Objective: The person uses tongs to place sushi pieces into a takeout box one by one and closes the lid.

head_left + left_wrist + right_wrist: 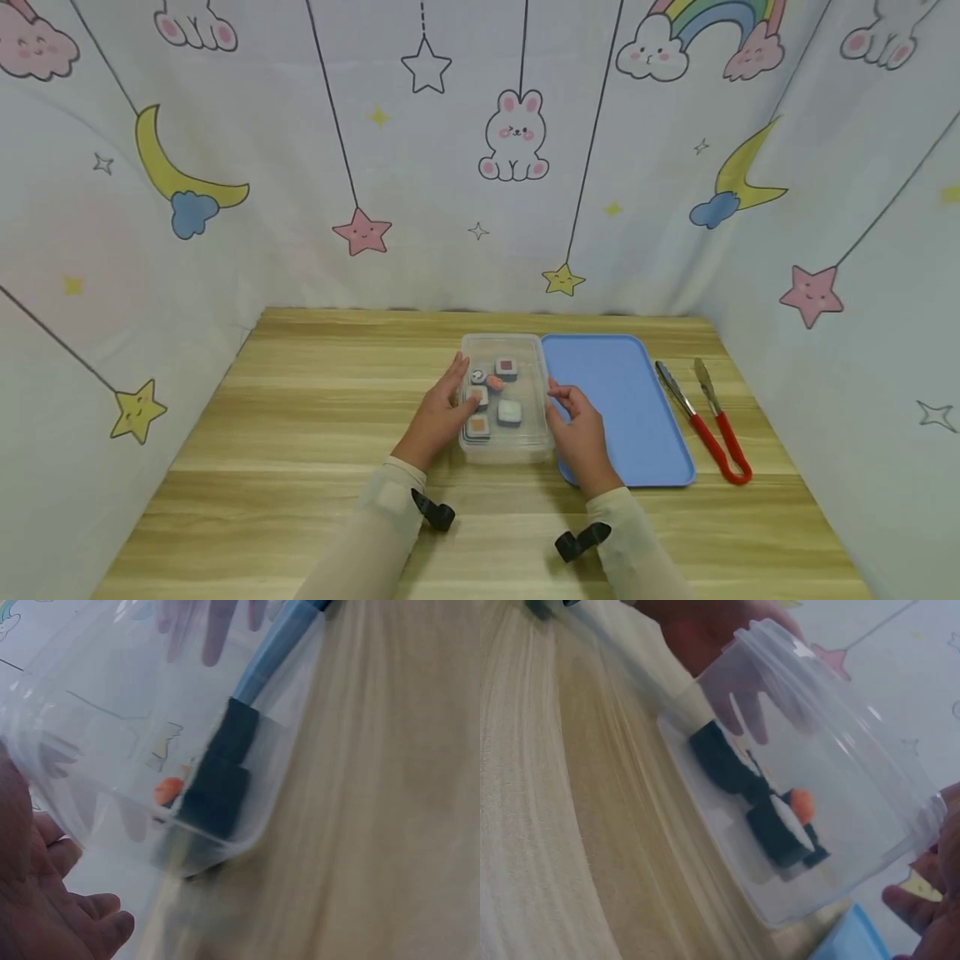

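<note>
A clear plastic box (530, 392) with a translucent lid stands on the table between both hands. Inside lie several toy sushi rolls (506, 367), white on top with dark sides, and a small orange piece (801, 805). My left hand (438, 412) holds the box's left side, its thumb over the lid's edge. At the right edge my right hand (581, 429) grips the box with thumb and fingers. Through the clear walls the dark sides of the rolls (217, 802) show in the left wrist view. Parts of the fingers are hidden.
A blue tray (615, 408) lies right beside the box, partly under my right hand. Farther right rest metal tongs with red handles (716, 442), spread apart. A patterned white curtain (420, 167) surrounds the wooden table (300, 417) at the back and sides.
</note>
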Tool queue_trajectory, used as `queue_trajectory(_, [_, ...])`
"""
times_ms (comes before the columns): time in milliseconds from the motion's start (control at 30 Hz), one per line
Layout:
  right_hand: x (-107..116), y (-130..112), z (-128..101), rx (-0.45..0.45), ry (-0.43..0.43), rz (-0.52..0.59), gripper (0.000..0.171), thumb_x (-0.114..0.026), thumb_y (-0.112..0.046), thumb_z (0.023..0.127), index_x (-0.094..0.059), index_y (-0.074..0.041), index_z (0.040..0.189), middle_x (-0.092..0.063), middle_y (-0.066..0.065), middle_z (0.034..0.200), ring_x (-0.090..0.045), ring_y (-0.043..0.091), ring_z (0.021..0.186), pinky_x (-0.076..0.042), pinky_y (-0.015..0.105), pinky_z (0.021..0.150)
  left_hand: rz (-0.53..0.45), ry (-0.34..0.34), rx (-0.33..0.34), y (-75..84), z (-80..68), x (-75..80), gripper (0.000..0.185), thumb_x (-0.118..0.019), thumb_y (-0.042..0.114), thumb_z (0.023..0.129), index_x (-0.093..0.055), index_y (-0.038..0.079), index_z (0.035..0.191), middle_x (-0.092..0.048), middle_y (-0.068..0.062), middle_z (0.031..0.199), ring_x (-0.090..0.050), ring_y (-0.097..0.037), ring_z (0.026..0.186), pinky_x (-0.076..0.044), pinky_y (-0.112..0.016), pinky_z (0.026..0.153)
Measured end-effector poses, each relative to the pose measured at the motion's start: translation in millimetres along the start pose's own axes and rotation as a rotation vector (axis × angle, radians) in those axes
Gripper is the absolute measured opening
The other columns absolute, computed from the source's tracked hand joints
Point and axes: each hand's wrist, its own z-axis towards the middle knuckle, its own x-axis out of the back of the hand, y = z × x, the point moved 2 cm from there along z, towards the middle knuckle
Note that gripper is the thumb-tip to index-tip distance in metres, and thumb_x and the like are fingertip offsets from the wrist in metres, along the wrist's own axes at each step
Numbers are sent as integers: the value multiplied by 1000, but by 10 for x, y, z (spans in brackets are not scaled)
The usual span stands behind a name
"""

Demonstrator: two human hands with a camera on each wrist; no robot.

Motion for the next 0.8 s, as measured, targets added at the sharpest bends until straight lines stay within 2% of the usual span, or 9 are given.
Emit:
queue_trajectory(133, [50, -43, 57, -1, -13, -38, 27, -69, -16, 101, -68, -8, 127, -64, 4, 144, -52, 29, 139, -38, 53, 116, 109, -21, 26, 103, -5, 91, 75, -65, 35, 102, -30, 17, 165, -14, -3, 174, -12, -37, 158, -18, -61, 124])
queue_trajectory(233, [71, -164, 129, 63, -75, -136, 38, -68, -21, 102, -63, -8, 138, -56, 6, 152, -45, 31, 145, -35, 57, 118, 201, -52, -3, 237, 25, 134, 81, -68, 37, 99, -26, 18, 166, -8, -9, 174, -4, -38, 159, -19, -67, 121])
queue_trajectory(333, [22, -308, 198, 193, -219, -384, 53, -65, -31, 103, -54, -9, 150, -38, 11, 165, -31, 36, 152, -27, 66, 119, 356, -107, -74, 361, 82, 103, 85, -68, 43, 97, -25, 17, 166, -6, -14, 173, 1, -38, 159, -20, -67, 121])
queue_trajectory(400, [-54, -382, 227, 264, -325, -585, 63, -62, -41, 104, -46, -10, 156, -23, 14, 170, -22, 39, 155, -22, 70, 118, 471, -143, -116, 404, 114, 49, 85, -68, 45, 97, -27, 14, 165, -9, -18, 172, -1, -39, 159, -20, -66, 122])
queue_trajectory(467, [-141, -393, 245, 281, -417, -756, 70, -57, -50, 104, -39, -13, 161, -13, 17, 172, -13, 40, 158, -19, 73, 118, 559, -164, -140, 405, 132, -8, 83, -67, 47, 98, -32, 10, 163, -14, -21, 171, -6, -41, 158, -20, -64, 123])
queue_trajectory(533, [-207, -381, 251, 254, -486, -848, 74, -53, -55, 105, -33, -15, 164, -6, 17, 173, -6, 40, 158, -17, 71, 119, 607, -172, -145, 374, 130, -48, 79, -66, 47, 99, -36, 8, 161, -19, -21, 170, -9, -40, 158, -20, -61, 124])
queue_trajectory(633, [-251, -352, 256, 222, -515, -897, 75, -49, -57, 106, -27, -17, 166, -4, 18, 173, -2, 39, 159, -17, 69, 121, 619, -164, -147, 335, 125, -76, 74, -64, 45, 100, -41, 6, 159, -23, -20, 169, -10, -37, 159, -19, -56, 126])
queue_trajectory(800, [-233, -355, 268, 207, -517, -867, 76, -50, -56, 105, -26, -16, 166, -4, 18, 173, -1, 38, 159, -18, 68, 121, 589, -152, -148, 336, 128, -79, 72, -65, 44, 100, -43, 6, 158, -23, -19, 170, -9, -35, 159, -17, -51, 127])
